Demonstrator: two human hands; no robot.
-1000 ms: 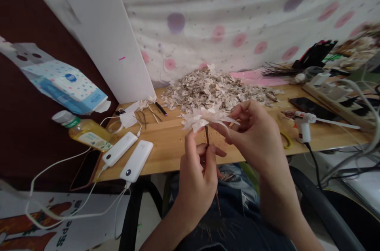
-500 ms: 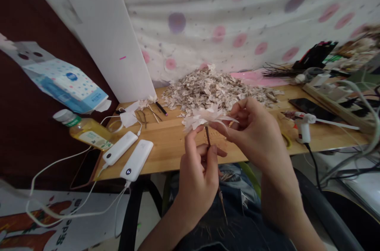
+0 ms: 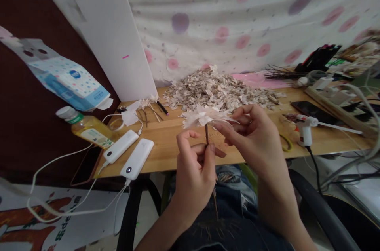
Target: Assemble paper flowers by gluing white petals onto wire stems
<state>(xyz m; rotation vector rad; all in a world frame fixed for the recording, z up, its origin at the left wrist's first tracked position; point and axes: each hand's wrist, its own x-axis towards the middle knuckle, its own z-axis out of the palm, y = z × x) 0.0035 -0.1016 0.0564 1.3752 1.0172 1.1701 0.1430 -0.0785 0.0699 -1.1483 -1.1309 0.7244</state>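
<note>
A pale flower (image 3: 204, 116) with thin, papery petals is held up over the table, in front of a heap of dried petals. Its thin brown twig stem (image 3: 207, 134) runs down through my left hand (image 3: 197, 164), which is closed on it between thumb and fingers. The left index finger is bent below the petals, apart from them. At the flower's right side is my right hand (image 3: 252, 136), its thumb and fingers closed around a long petal. The exact contact there is partly hidden by the fingers.
Behind the flower lies the dried petal heap (image 3: 219, 88). On the left stand a drink bottle (image 3: 92, 130) and two white power banks (image 3: 138, 158) with cables. A glue gun (image 3: 305, 130), a phone (image 3: 314, 111) and a power strip (image 3: 332, 104) are on the right.
My left index finger has come down away from the petals, baring more stem. The right hand stays at the flower's right side. The view has shifted slightly.
</note>
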